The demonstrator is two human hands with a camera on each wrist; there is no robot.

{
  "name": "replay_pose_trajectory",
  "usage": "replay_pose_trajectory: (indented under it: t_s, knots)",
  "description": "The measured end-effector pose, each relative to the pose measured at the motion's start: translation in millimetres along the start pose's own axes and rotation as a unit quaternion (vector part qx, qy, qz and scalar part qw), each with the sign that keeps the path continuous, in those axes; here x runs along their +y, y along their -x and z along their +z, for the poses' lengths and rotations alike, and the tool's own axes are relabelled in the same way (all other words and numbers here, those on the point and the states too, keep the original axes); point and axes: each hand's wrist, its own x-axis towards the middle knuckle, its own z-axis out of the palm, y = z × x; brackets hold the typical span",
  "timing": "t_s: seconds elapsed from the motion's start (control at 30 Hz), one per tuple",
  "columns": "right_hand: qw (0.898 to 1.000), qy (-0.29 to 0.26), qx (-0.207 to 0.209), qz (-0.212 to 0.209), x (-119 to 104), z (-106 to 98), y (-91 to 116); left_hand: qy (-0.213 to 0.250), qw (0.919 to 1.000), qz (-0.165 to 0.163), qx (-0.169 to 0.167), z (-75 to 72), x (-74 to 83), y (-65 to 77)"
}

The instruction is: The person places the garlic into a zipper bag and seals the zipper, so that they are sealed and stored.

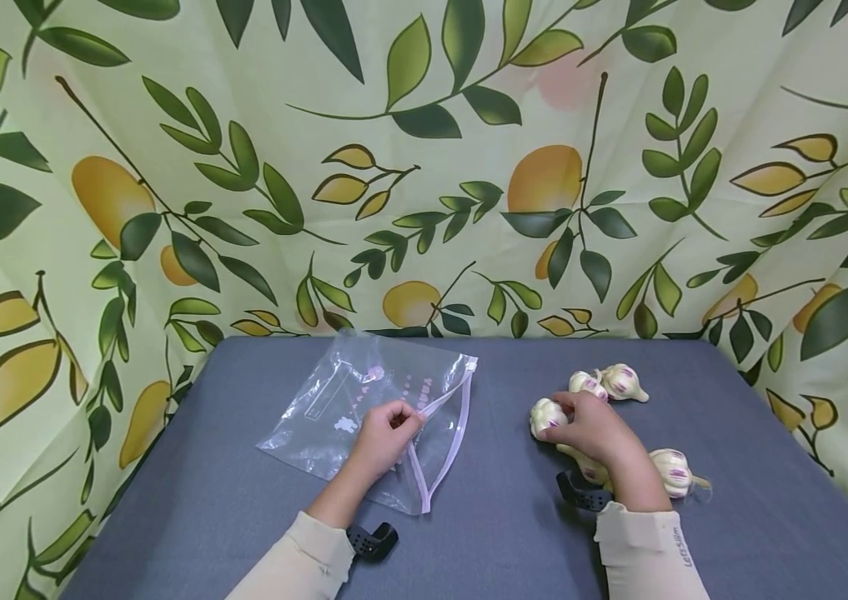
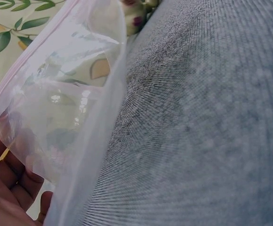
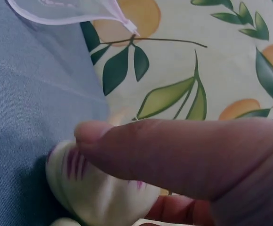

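A clear zip bag (image 1: 333, 400) with a pale pink zip edge lies flat on the table. My left hand (image 1: 382, 437) pinches one lip of its mouth and holds it raised, so the opening gapes to the right; the left wrist view shows the fingers (image 2: 16, 181) behind the clear film (image 2: 66, 108). My right hand (image 1: 592, 429) grips a garlic bulb (image 1: 546, 418) between thumb and fingers. In the right wrist view the thumb (image 3: 127, 146) presses on the purple-streaked garlic bulb (image 3: 99, 188).
Two garlic bulbs (image 1: 622, 382) lie beyond my right hand. Another garlic bulb (image 1: 669, 472) sits right of the wrist, and one (image 1: 581, 462) is partly hidden under the hand. A leaf-patterned cloth (image 1: 424, 167) hangs behind the grey-blue table (image 1: 499, 533).
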Motion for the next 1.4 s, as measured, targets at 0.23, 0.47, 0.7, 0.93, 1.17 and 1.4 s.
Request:
replay_pose_trajectory:
  t_s: [0.23,0.47,0.7,0.93,1.17,1.4]
  knots:
    - [1.0,0.007,-0.008,-0.02,-9.5,1.6,0.7,-0.004,1.0,-0.007,0.005,4.2,-13.1,-4.4]
    - [0.999,0.013,-0.019,-0.032,-29.8,7.4,0.7,-0.008,0.9999,-0.012,-0.006,0.8,-5.3,-2.9]
    - [0.996,0.055,0.013,-0.063,-42.1,24.8,-4.1,-0.003,1.0,-0.002,0.005,5.6,-35.8,-11.1]
    - [0.997,0.05,0.016,-0.063,-45.0,41.1,-9.1,0.004,0.9999,0.01,-0.005,4.5,-38.6,-11.3]
    - [0.997,0.046,0.029,-0.06,-42.3,47.9,-12.5,0.005,0.9999,0.006,-0.007,5.0,-38.0,-11.8]
    - [0.999,0.024,0.032,-0.037,-42.5,54.2,-15.4,0.013,0.9999,-0.004,0.0,5.9,-36.6,-10.6]
